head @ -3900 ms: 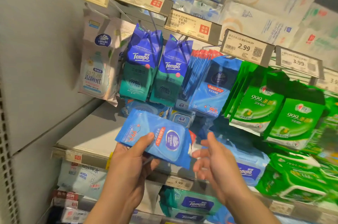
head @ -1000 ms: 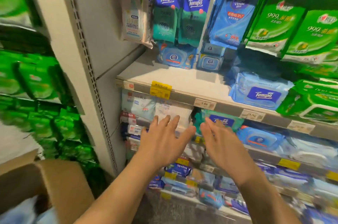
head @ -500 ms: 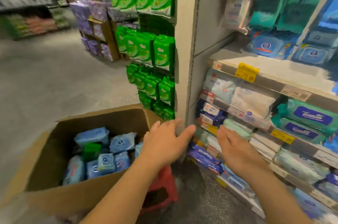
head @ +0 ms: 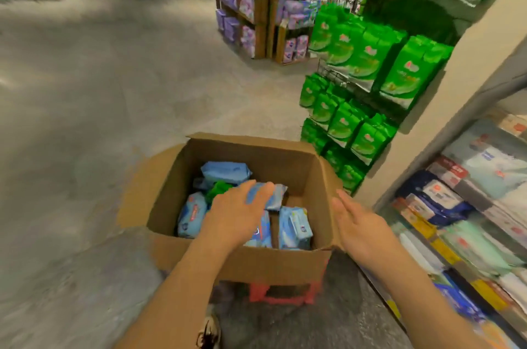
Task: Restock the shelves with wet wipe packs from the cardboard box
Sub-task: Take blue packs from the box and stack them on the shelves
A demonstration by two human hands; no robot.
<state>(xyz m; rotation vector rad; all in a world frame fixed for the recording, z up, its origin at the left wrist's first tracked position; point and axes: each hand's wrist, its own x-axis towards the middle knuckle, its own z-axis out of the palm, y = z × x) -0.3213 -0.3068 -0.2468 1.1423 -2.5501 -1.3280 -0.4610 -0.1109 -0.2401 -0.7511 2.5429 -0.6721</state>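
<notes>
An open cardboard box (head: 288, 266) sits low in front of me on a red stool (head: 281, 293). Inside lie several light blue wet wipe packs (head: 293, 227) and one green pack (head: 218, 190). My left hand (head: 239, 211) hovers flat over the packs inside the box, fingers spread, holding nothing. My right hand (head: 356, 226) is open beside the box's right flap, outside the box, also empty. The shelves (head: 467, 206) with stacked packs run along the right.
Green packs (head: 368, 63) hang on the end panel just beyond the box. A wooden display of purple packs (head: 251, 6) stands further back. The grey floor (head: 99, 86) spreads to the left. My shoe (head: 208, 334) shows at the bottom.
The blue pack I held earlier is gone from my hands. My view has swung left and down from the shelves to the box, and my left hand now reaches over the packs inside.
</notes>
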